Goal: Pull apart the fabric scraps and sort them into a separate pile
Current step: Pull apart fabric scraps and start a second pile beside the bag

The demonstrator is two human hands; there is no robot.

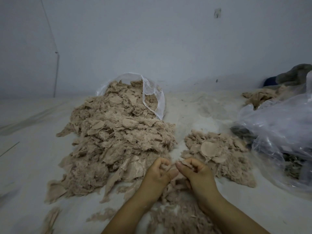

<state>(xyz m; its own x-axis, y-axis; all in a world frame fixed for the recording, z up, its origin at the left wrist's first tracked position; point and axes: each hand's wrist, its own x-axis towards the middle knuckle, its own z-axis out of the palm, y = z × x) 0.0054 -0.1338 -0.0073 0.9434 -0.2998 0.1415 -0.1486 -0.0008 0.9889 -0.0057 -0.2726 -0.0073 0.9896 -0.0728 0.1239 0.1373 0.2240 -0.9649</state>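
Observation:
A large heap of beige fuzzy fabric scraps spills from a clear plastic bag at centre left. A smaller pile of the same scraps lies to the right. Between them, low in the view, my left hand and my right hand are held close together with fingers curled. Each pinches a bit of a beige scrap between thumb and fingers. More loose scraps lie under my forearms.
A crumpled clear plastic bag with dark contents sits at the right. Behind it lie beige cloth and a grey and blue bundle. The pale floor meets a pale wall behind the piles.

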